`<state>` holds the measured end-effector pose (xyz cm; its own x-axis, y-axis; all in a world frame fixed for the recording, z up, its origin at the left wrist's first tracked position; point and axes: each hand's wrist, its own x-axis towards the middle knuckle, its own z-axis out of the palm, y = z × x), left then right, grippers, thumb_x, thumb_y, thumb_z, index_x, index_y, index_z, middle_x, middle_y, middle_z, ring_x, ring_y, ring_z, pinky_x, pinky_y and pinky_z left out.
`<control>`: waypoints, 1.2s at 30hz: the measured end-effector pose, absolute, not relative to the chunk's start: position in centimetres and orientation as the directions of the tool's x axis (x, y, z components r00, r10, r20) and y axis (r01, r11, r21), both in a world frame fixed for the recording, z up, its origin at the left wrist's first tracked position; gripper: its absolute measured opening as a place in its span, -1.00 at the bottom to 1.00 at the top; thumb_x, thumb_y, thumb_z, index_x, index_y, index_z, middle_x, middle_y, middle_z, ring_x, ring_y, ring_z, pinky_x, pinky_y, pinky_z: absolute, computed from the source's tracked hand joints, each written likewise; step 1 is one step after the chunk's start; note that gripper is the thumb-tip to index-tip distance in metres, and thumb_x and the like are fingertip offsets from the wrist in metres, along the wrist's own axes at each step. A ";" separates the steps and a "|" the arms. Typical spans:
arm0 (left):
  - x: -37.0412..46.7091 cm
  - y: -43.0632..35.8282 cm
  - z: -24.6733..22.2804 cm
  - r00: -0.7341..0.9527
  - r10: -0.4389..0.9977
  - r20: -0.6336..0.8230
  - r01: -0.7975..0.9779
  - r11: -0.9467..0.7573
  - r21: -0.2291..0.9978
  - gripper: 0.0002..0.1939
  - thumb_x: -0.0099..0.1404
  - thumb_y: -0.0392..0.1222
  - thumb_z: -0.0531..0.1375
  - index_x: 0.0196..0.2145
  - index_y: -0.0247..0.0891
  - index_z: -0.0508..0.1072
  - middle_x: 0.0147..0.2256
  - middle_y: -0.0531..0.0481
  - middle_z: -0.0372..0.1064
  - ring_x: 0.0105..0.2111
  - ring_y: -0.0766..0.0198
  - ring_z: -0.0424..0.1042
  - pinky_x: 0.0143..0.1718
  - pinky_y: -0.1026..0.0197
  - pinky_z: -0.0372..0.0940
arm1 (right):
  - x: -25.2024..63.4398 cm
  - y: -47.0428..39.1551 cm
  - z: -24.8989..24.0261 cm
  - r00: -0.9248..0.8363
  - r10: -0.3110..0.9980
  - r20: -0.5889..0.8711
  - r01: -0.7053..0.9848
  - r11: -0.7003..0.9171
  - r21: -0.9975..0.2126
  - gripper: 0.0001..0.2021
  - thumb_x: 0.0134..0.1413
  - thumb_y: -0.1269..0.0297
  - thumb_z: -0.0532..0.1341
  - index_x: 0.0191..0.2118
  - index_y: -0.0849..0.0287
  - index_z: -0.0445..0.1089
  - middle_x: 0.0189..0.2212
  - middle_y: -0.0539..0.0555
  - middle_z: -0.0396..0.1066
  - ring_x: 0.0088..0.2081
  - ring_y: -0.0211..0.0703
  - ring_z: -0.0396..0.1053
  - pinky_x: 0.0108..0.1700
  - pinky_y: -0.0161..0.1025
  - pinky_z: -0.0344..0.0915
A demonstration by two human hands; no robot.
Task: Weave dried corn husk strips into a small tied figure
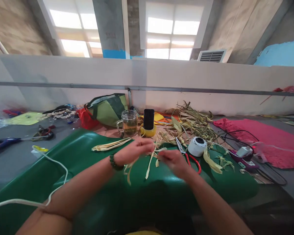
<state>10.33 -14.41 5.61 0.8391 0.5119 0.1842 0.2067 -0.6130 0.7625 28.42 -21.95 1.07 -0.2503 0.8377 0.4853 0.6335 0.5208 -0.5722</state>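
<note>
My left hand (136,150), a dark green bead bracelet (115,161) at its wrist, is closed on pale dried strips. Some strip ends (128,173) hang below it. Close by on the right, my right hand (172,160) has its fingers pinched together at the end of a pale strip. Between the two hands a longer strip (150,166) hangs down over the green mat (100,195). Beyond my right hand lie open scissors (189,157) with red handles, beside a white spool of thread (197,147). The exact fingertip grip is blurred.
A glass mug (129,124) and an upright phone (149,119) on yellow tape (148,131) stand behind my hands. Dried stalks (198,124) are heaped back right, pink cloth (262,140) beyond. A bundle of strips (110,145) lies left; a white cord (63,169) crosses my left arm.
</note>
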 end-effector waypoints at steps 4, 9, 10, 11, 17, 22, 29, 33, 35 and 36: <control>10.1 -14.3 5.2 0.870 0.492 0.025 0.369 -0.685 0.628 -0.71 0.17 -0.18 0.11 -0.66 -0.26 0.21 -0.67 0.08 0.04 -0.57 0.34 0.09 -0.51 0.31 0.04 | 28.2 -21.7 0.7 -0.236 0.830 0.505 0.699 0.506 -0.505 -0.70 0.16 0.21 0.05 -0.54 0.16 0.34 -0.64 -0.01 0.26 -0.57 -0.29 0.16 -0.48 -0.34 0.06; 10.0 -14.6 5.2 0.781 0.596 0.184 0.302 -0.618 0.726 -0.69 0.27 -0.13 0.00 -0.59 -0.28 0.25 -0.61 0.06 0.11 -0.53 0.36 0.09 -0.48 0.32 0.06 | 27.9 -21.6 0.8 -0.255 0.839 0.481 0.647 0.518 -0.560 -0.72 0.15 0.23 0.06 -0.53 0.17 0.34 -0.60 0.00 0.28 -0.54 -0.29 0.18 -0.46 -0.34 0.09; 10.0 -14.7 5.1 0.787 0.598 0.150 0.335 -0.619 0.710 -0.69 0.23 -0.12 0.06 -0.62 -0.27 0.23 -0.63 0.08 0.08 -0.54 0.36 0.08 -0.49 0.32 0.05 | 27.8 -21.5 0.8 -0.231 0.834 0.500 0.665 0.511 -0.545 -0.72 0.14 0.23 0.07 -0.54 0.17 0.33 -0.60 0.00 0.27 -0.54 -0.29 0.16 -0.45 -0.34 0.09; 10.0 -14.8 5.1 0.845 0.528 0.091 0.308 -0.617 0.724 -0.69 0.21 -0.10 0.10 -0.62 -0.28 0.24 -0.63 0.08 0.09 -0.55 0.36 0.08 -0.49 0.32 0.05 | 27.8 -21.5 0.9 -0.231 0.842 0.488 0.648 0.507 -0.568 -0.72 0.14 0.22 0.08 -0.54 0.17 0.34 -0.60 0.00 0.27 -0.54 -0.29 0.16 -0.45 -0.34 0.09; 9.9 -13.9 4.8 0.744 0.644 0.177 0.360 -0.610 0.706 -0.72 0.28 -0.18 -0.02 -0.55 -0.29 0.27 -0.59 0.06 0.10 -0.55 0.36 0.05 -0.49 0.32 0.03 | 28.1 -21.6 1.2 -0.243 0.881 0.406 0.602 0.466 -0.648 -0.69 0.15 0.20 0.07 -0.57 0.17 0.32 -0.63 -0.03 0.23 -0.55 -0.31 0.12 -0.47 -0.35 0.06; 8.8 -12.9 6.1 0.965 0.226 -0.131 0.257 -0.728 0.635 -0.79 0.23 -0.27 0.00 -0.54 -0.26 0.31 -0.55 0.04 0.19 -0.50 0.34 0.14 -0.40 0.31 0.11 | 30.7 -21.5 3.0 -0.128 0.969 0.213 0.438 0.248 -0.864 -0.77 -0.10 0.10 0.28 -0.46 0.18 0.45 -0.69 -0.09 0.17 -0.63 -0.35 0.03 -0.57 -0.34 -0.05; 7.9 -12.3 6.9 0.946 0.322 -0.036 0.289 -0.786 0.546 -0.79 0.23 -0.30 -0.02 -0.52 -0.30 0.31 -0.53 0.05 0.24 -0.48 0.37 0.19 -0.40 0.36 0.12 | 29.8 -22.7 4.4 0.011 0.967 0.256 -0.106 0.256 -0.961 -0.78 -0.19 0.15 0.37 -0.38 0.13 0.49 -0.67 -0.12 0.17 -0.64 -0.41 0.06 -0.47 -0.32 0.24; 6.8 -12.3 8.6 0.930 0.356 0.093 0.257 -0.808 0.531 -0.77 0.28 -0.29 -0.07 -0.45 -0.32 0.33 -0.47 0.02 0.29 -0.45 0.37 0.23 -0.36 0.37 0.15 | 30.6 -22.8 4.7 0.124 0.965 0.233 -0.412 0.263 -0.872 -0.80 -0.21 0.20 0.37 -0.34 0.04 0.50 -0.73 -0.13 0.07 -0.53 -0.29 0.26 -0.24 -0.20 0.37; 6.3 -12.7 9.4 0.973 0.226 0.038 0.170 -0.821 0.545 -0.77 0.28 -0.31 -0.07 -0.45 -0.31 0.32 -0.47 0.03 0.30 -0.45 0.38 0.24 -0.36 0.38 0.15 | 31.3 -22.8 4.5 0.150 0.961 0.234 -0.461 0.277 -0.843 -0.80 -0.19 0.22 0.35 -0.31 0.01 0.49 -0.70 -0.10 0.13 -0.40 -0.20 0.36 -0.20 -0.16 0.38; 6.1 -12.8 9.6 0.984 0.179 0.012 0.144 -0.824 0.548 -0.78 0.27 -0.33 -0.07 -0.45 -0.31 0.32 -0.48 0.03 0.30 -0.46 0.39 0.23 -0.36 0.38 0.15 | 31.6 -22.8 4.3 0.139 0.963 0.230 -0.470 0.268 -0.841 -0.78 -0.17 0.23 0.33 -0.28 -0.01 0.49 -0.68 -0.08 0.18 -0.38 -0.19 0.38 -0.20 -0.16 0.39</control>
<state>6.06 -12.83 9.63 0.9837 0.1794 0.0118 0.1437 -0.8242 0.5478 31.60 -22.81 4.35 0.1394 0.9632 0.2297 -0.4697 0.2685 -0.8410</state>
